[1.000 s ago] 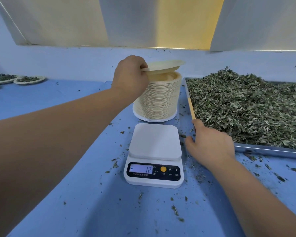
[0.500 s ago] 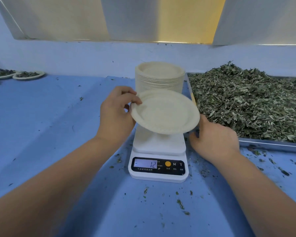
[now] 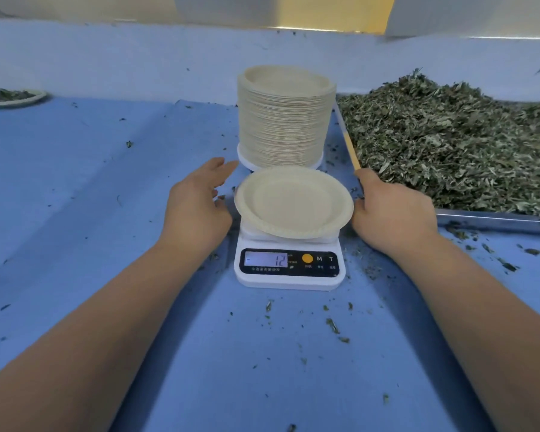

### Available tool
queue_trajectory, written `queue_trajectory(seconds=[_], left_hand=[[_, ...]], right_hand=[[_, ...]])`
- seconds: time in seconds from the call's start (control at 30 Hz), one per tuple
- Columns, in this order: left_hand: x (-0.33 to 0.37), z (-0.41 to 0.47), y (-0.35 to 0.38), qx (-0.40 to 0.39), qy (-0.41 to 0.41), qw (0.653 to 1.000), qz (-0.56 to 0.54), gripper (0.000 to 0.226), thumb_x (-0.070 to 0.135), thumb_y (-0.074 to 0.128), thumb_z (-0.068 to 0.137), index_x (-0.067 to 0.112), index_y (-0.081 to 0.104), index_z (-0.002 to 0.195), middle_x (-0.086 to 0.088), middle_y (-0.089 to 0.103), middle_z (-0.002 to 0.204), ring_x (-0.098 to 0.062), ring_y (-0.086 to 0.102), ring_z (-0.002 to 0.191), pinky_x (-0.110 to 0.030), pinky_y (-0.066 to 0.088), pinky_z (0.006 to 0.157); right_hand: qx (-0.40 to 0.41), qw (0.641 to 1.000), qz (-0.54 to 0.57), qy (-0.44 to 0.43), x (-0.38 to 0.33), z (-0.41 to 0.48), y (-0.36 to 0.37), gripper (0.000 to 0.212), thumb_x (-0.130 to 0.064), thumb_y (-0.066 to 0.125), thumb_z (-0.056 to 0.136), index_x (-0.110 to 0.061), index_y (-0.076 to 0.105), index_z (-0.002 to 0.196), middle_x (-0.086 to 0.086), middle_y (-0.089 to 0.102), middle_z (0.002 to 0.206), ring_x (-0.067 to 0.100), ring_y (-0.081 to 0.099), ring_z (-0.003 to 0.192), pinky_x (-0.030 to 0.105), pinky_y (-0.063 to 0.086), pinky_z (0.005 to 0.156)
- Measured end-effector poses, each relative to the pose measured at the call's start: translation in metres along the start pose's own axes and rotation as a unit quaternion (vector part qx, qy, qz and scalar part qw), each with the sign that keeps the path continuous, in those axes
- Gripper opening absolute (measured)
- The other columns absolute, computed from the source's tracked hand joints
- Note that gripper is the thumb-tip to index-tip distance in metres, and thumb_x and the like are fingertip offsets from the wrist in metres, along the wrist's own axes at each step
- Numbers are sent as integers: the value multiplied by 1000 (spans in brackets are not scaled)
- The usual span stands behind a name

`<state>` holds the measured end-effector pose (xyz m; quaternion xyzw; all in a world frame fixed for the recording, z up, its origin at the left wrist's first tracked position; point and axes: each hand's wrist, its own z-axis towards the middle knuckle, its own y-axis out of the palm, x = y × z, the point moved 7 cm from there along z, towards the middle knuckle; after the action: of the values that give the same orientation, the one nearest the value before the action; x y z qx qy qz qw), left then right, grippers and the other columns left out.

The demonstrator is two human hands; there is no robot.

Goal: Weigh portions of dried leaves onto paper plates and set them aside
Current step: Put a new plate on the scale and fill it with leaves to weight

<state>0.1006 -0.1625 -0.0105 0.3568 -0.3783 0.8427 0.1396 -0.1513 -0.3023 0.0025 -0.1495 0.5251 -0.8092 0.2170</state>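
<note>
Just beside plate (image 3: 293, 202), L hand (image 3: 197, 207) open

Your right hand (image 3: 393, 210) hides its own fingertips at the corner of the metal tray (image 3: 496, 222), so you cannot tell whether they grip its rim or the yellow stick (image 3: 351, 151) there. The paper plate (image 3: 293, 202) covers most of the platform of the scale (image 3: 289, 280) and the front foot of the plate stack (image 3: 284, 120). The tray and its dried leaves (image 3: 449, 145) run off the right edge. Far left, a filled plate (image 3: 16, 102) is cut off and blurred. The print (image 3: 265, 269) under the display is too small to read.
</note>
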Motion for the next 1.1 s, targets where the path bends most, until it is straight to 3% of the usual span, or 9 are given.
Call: queue_trajectory(seconds=[0.17,0.27,0.47,0.67,0.77,0.83,0.93,1.1], left_hand=[[-14,-2,0,-27,-74,997,-3,61,-6,51,85,24,64,137,13,57,144,-1,61,108,4,36,72],[-14,-3,0,-23,-82,996,-15,53,-5,53,87,22,70,130,9,58,144,2,60,102,10,32,72],[-10,-6,-1,-30,-111,991,-62,44,3,52,92,31,70,121,9,69,126,3,65,107,3,41,76],[-7,-12,1,-44,-136,985,-94,44,1,51,92,41,64,106,13,72,114,11,64,102,2,43,71],[-6,-13,2,-52,-142,984,-90,44,3,49,92,36,68,113,13,73,108,18,61,95,3,42,72],[-6,-13,3,-51,-140,985,-89,43,5,47,92,30,71,119,15,74,107,14,63,95,-3,47,78],[-7,-13,5,-55,-150,981,-107,43,6,47,92,28,72,119,16,74,109,0,68,102,-27,54,96],[-9,-12,5,-61,-149,978,-132,41,6,48,89,30,75,108,17,75,106,-7,69,106,-40,55,101]], right_hand=[[12,1000,-6,8,1,0,-1,40,-28,48,94,-17,45,132,0,47,57,21,40,45,27,23,48],[14,1000,-7,14,1,-2,-1,39,-27,50,93,-16,47,130,-1,44,55,19,37,45,28,19,49],[9,1000,-3,9,-2,0,-3,38,-26,49,94,-14,47,130,-2,42,54,19,37,43,27,20,49],[6,1000,1,4,-3,-2,-4,35,-27,46,97,-14,47,130,-1,46,55,20,40,43,27,21,48],[3,1000,-1,4,-3,-3,-3,36,-27,46,97,-14,46,131,-1,45,56,20,39,44,28,21,49],[-1,1000,4,5,-2,-2,-2,37,-27,46,97,-13,47,131,-2,43,57,20,37,45,31,21,51],[3,1000,24,15,1,0,-3,39,-26,49,96,-13,48,133,-4,39,57,21,36,46,30,22,51],[9,999,39,23,3,0,-1,46,-28,55,92,-17,48,137,-7,38,59,18,33,48,27,21,50]])
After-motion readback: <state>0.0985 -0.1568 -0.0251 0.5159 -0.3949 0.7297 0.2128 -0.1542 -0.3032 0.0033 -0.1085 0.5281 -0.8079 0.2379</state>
